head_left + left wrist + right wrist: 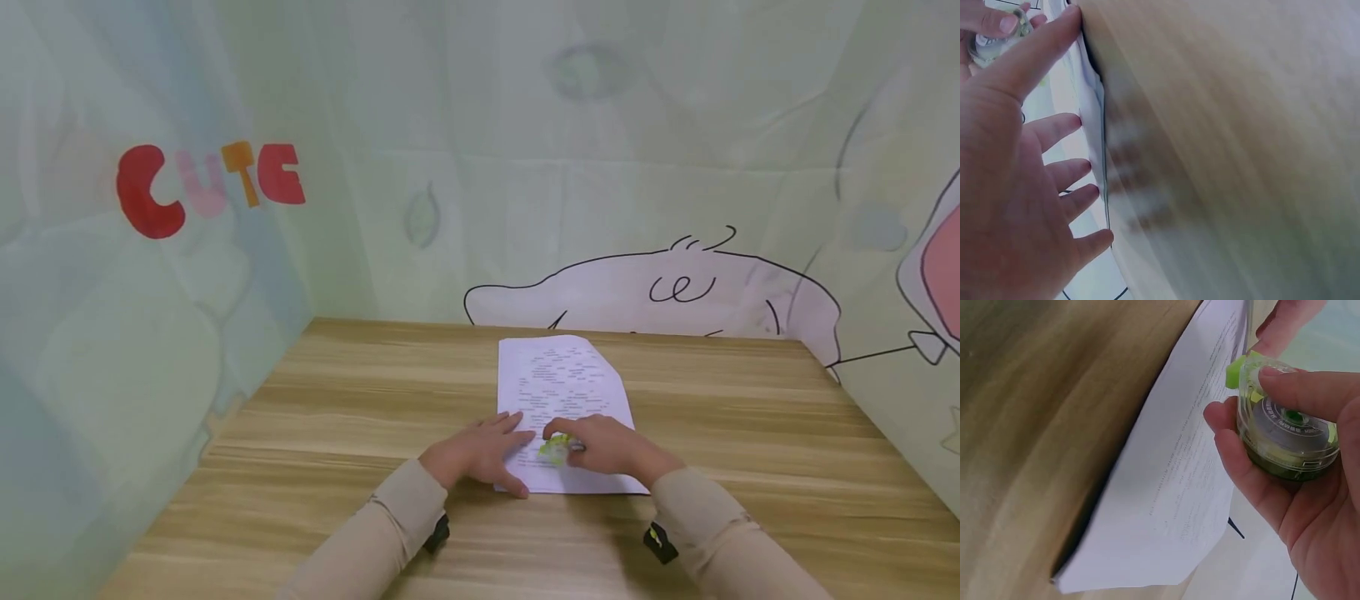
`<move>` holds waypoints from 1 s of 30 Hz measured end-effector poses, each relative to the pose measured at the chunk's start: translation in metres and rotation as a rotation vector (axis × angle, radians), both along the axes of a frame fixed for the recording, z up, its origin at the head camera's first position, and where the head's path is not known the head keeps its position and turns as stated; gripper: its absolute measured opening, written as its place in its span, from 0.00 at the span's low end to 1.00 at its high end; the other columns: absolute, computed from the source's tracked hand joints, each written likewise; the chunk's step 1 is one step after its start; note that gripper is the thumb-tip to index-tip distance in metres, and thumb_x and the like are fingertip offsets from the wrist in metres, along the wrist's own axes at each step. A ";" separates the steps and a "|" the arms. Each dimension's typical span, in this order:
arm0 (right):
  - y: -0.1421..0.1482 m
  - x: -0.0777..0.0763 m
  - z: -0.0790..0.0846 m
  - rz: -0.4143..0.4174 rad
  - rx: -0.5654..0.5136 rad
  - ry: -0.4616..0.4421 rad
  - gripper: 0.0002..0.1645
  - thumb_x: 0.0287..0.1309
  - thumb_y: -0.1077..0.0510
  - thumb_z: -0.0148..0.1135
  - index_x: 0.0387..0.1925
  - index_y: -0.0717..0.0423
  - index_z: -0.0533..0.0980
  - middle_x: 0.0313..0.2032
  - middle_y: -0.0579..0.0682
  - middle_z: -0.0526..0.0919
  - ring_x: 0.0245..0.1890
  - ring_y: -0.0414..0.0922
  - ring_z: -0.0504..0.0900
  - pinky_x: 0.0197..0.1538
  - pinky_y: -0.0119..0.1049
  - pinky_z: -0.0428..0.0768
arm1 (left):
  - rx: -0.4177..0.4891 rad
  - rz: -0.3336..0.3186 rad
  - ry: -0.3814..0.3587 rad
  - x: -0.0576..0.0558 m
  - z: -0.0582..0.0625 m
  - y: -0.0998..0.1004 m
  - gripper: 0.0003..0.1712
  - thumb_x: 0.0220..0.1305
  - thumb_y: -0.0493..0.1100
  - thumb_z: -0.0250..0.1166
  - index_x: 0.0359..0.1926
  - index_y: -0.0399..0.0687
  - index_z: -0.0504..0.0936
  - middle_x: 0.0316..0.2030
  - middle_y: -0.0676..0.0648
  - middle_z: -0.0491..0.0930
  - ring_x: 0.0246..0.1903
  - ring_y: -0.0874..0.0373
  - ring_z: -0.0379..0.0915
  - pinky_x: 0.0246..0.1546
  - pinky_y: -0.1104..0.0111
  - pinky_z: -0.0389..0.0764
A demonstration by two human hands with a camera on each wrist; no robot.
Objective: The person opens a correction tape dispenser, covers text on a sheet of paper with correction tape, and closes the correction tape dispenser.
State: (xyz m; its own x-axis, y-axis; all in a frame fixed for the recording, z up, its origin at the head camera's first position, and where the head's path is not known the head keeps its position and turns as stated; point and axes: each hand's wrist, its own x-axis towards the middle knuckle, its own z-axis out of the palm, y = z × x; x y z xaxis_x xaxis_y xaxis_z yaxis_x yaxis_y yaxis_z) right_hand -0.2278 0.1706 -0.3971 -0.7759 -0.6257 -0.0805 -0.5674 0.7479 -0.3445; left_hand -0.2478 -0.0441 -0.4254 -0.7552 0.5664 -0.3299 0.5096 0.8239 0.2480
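Note:
A stack of printed paper sheets lies on the table with its upper right corner bent. My left hand rests on the lower left of the sheets, its fingers spread, as the left wrist view also shows. Over the lower part of the print, my right hand grips a correction tape. In the right wrist view this correction tape is a clear round case with a green tip. The thumb lies on its upper face and the other fingers curl beneath. Whether the tip touches the paper cannot be told.
The wood-grain table extends around the sheets on all sides. Light printed curtains stand behind and beside it, with coloured letters on the left and a line-drawn cartoon figure at the back. Dark wrist devices sit under both cuffs.

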 end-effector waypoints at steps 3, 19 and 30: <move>-0.001 -0.002 0.003 0.045 0.012 0.022 0.20 0.53 0.63 0.59 0.47 0.43 0.75 0.43 0.47 0.84 0.33 0.38 0.75 0.41 0.38 0.74 | -0.003 -0.002 0.007 0.001 0.001 0.000 0.50 0.46 0.70 0.63 0.69 0.65 0.57 0.73 0.52 0.44 0.72 0.51 0.39 0.68 0.49 0.49; -0.006 -0.003 -0.001 0.113 0.017 0.103 0.20 0.54 0.63 0.58 0.49 0.44 0.76 0.46 0.48 0.83 0.46 0.47 0.81 0.49 0.45 0.76 | -0.039 0.001 0.021 0.008 0.005 0.001 0.48 0.48 0.68 0.63 0.68 0.63 0.58 0.72 0.49 0.47 0.71 0.49 0.43 0.68 0.48 0.49; -0.011 -0.004 -0.008 0.124 0.013 0.092 0.19 0.56 0.61 0.57 0.49 0.41 0.77 0.46 0.44 0.84 0.46 0.44 0.81 0.51 0.44 0.76 | 0.008 0.011 -0.019 0.008 0.007 0.000 0.43 0.52 0.69 0.59 0.68 0.66 0.59 0.72 0.49 0.47 0.71 0.48 0.42 0.66 0.45 0.50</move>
State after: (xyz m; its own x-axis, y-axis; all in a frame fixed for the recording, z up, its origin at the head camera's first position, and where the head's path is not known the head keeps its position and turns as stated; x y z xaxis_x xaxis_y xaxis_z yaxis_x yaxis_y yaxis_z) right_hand -0.2321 0.1599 -0.4051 -0.6969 -0.7169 -0.0208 -0.6848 0.6738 -0.2775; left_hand -0.2397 -0.0442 -0.4181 -0.7547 0.5610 -0.3401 0.4959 0.8273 0.2640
